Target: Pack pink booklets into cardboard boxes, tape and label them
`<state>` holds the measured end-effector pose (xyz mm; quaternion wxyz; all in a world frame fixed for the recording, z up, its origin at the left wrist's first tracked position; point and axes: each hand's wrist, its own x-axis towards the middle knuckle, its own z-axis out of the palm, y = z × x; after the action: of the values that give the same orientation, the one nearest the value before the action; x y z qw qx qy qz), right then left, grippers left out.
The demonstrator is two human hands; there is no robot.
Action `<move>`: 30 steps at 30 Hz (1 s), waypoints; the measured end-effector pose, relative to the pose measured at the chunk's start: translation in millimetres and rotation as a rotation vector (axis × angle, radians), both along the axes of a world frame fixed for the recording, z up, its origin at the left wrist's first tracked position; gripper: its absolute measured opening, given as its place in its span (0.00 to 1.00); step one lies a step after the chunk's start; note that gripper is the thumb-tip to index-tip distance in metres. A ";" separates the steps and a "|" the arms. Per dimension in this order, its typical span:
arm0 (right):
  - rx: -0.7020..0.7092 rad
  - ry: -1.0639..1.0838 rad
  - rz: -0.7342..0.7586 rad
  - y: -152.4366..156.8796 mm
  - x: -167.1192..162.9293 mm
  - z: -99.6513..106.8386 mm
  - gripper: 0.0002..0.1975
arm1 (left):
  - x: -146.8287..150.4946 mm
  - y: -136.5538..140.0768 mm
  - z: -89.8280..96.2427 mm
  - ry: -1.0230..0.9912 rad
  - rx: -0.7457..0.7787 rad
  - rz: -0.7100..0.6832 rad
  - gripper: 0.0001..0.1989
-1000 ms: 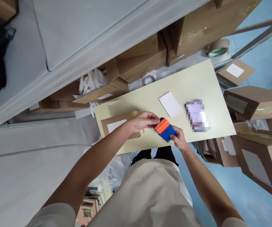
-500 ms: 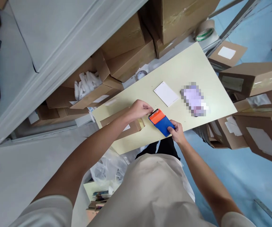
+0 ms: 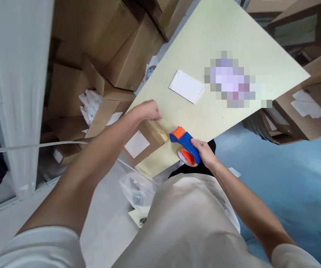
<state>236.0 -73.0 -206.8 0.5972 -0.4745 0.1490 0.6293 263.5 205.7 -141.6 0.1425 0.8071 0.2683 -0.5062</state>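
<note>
My right hand (image 3: 206, 152) is wrapped round a blue and orange tape dispenser (image 3: 188, 140), held near the table's front edge. A tape roll (image 3: 188, 158) shows on its lower side. My left hand (image 3: 150, 110) is closed, its fingers curled down beside the far edge of a flat cardboard box (image 3: 146, 139); whatever it may hold is hidden. On the box lie a white label (image 3: 137, 144) and a shiny strip of tape (image 3: 160, 130) near its right end.
The pale yellow table (image 3: 213, 33) bears a white pad or stack of cards (image 3: 187, 86) and a pixelated purple item (image 3: 229, 80). An open carton (image 3: 99, 117) holding white rolled items (image 3: 90, 106) stands to the left. More cartons (image 3: 311, 123) are at the right. A plastic bag (image 3: 138, 190) hangs below.
My left hand has moved away from the dispenser, to the left over the box. The dispenser has tilted so its tape roll now shows. The whole view has turned and shifted.
</note>
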 end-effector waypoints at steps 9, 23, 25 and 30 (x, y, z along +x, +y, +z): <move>-0.043 0.255 -0.006 -13.4 -59.7 -6.0 0.21 | -31.3 -23.3 -4.1 0.081 0.192 -0.424 0.18; -0.046 0.225 0.119 -7.6 -72.9 -13.8 0.21 | -108.7 4.6 26.7 -0.277 -0.341 -0.498 0.33; -0.028 0.225 0.129 -5.9 -69.3 -13.4 0.20 | -122.3 10.9 27.3 -0.272 -0.381 -0.486 0.33; 0.028 0.165 0.193 20.8 -34.4 -11.8 0.21 | -129.7 29.0 22.0 -0.249 -0.205 -0.329 0.35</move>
<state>201.6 -52.2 -218.6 0.5262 -0.4247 0.1426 0.7228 133.8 234.7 -119.6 0.1713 0.8776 0.0607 -0.4437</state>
